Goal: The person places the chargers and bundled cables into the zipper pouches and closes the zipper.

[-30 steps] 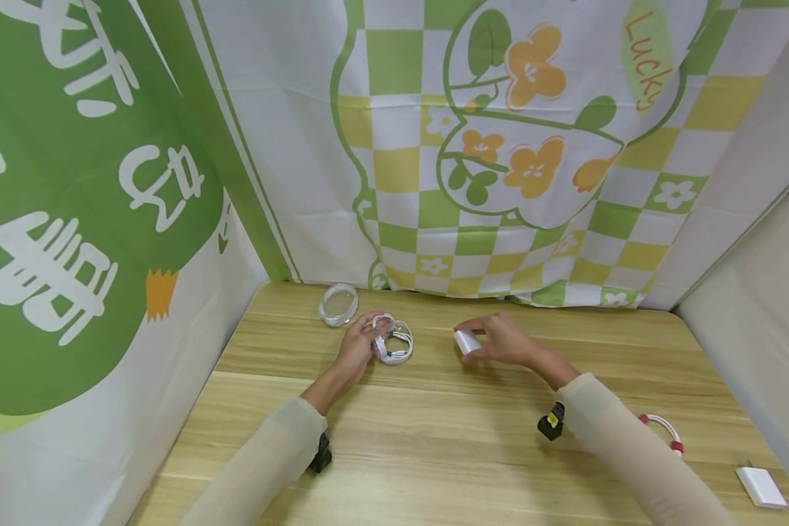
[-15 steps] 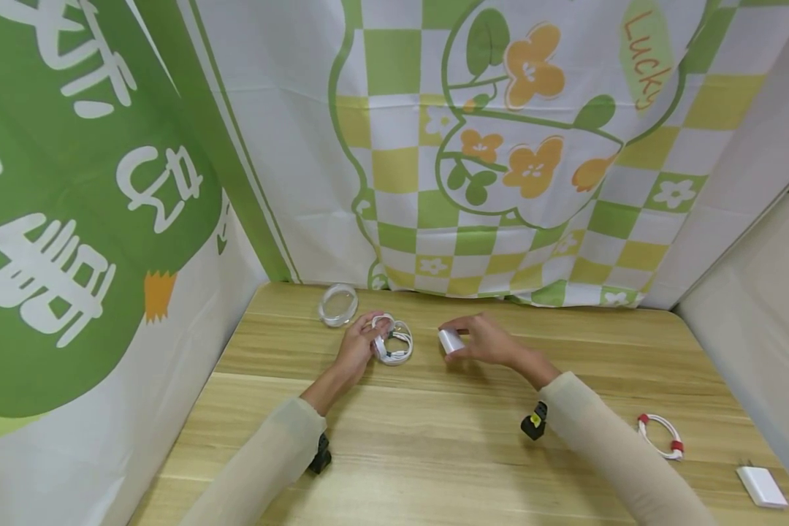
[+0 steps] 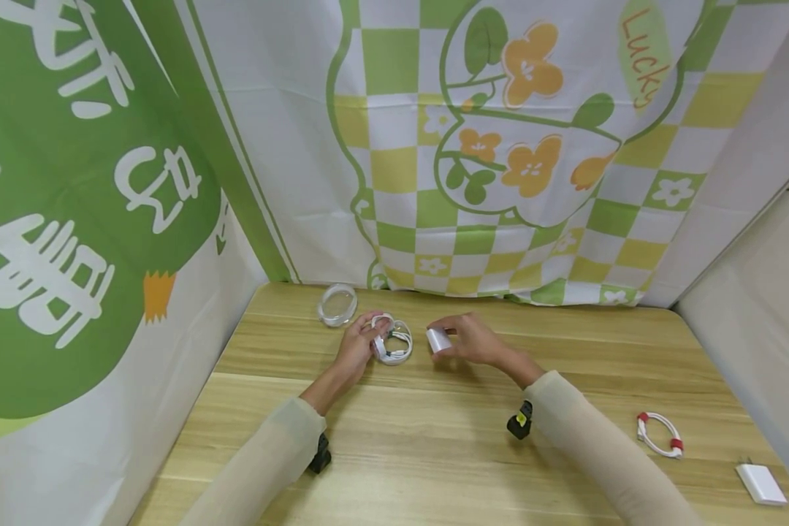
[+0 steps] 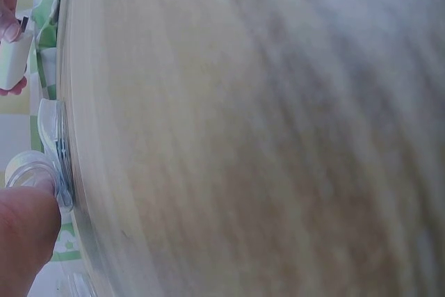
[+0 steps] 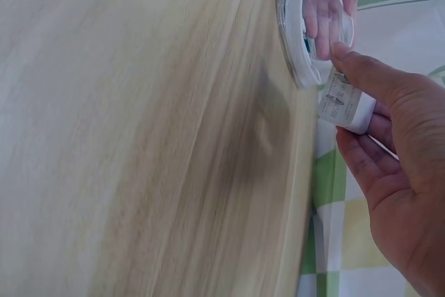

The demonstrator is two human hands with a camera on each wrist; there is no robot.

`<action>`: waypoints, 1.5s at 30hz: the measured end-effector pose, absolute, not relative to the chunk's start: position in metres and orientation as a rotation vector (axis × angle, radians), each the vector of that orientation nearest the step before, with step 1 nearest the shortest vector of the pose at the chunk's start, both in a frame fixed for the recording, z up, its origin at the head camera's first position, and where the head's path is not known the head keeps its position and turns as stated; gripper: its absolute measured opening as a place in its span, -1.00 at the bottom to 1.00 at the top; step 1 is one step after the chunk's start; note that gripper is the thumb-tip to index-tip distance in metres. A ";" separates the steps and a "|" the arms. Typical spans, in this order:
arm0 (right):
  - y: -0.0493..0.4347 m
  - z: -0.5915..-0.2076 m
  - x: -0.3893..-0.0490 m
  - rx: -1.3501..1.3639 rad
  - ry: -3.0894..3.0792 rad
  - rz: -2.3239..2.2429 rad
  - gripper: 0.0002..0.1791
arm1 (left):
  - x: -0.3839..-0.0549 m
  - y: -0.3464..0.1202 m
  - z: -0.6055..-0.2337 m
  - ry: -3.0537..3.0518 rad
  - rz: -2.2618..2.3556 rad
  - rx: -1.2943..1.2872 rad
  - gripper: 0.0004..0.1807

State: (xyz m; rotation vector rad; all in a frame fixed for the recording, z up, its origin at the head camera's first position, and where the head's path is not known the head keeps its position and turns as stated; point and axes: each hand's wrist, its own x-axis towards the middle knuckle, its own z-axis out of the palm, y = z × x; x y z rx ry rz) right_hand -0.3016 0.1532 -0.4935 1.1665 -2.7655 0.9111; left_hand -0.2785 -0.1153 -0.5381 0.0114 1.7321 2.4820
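Note:
A white plug-in charger [image 3: 439, 340] is pinched between the thumb and fingers of my right hand [image 3: 473, 340], above the table. Its metal prongs and printed face [image 5: 339, 102] show in the right wrist view. My left hand [image 3: 355, 347] grips a clear round case [image 3: 383, 356] that stands open with one part tipped up. A coiled white cable [image 3: 399, 342] lies in its lower part. Through the tipped-up clear part [image 5: 325, 15], fingers of the left hand can be seen in the right wrist view. The charger is just right of the case, with a gap between.
Another clear round case [image 3: 337, 305] lies behind the left hand, near the table's back edge. A coiled white cable with red ties [image 3: 660, 435] and a second white charger [image 3: 761, 483] lie at the right on the wooden table [image 3: 421, 453]. Printed curtains [image 3: 394, 175] hang behind.
My right hand has moved left with the charger, closer to the case. The left hand and the case have stayed in place.

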 end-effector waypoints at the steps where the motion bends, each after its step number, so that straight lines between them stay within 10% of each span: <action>1: 0.152 -0.494 -0.302 1.159 -2.767 0.920 -0.41 | -0.279 -0.115 -0.538 1.733 2.481 0.013 -0.52; 45: 0.077 -0.520 -0.310 0.988 -2.705 1.128 -0.48 | -0.279 -0.118 -0.538 1.782 2.412 0.012 -0.54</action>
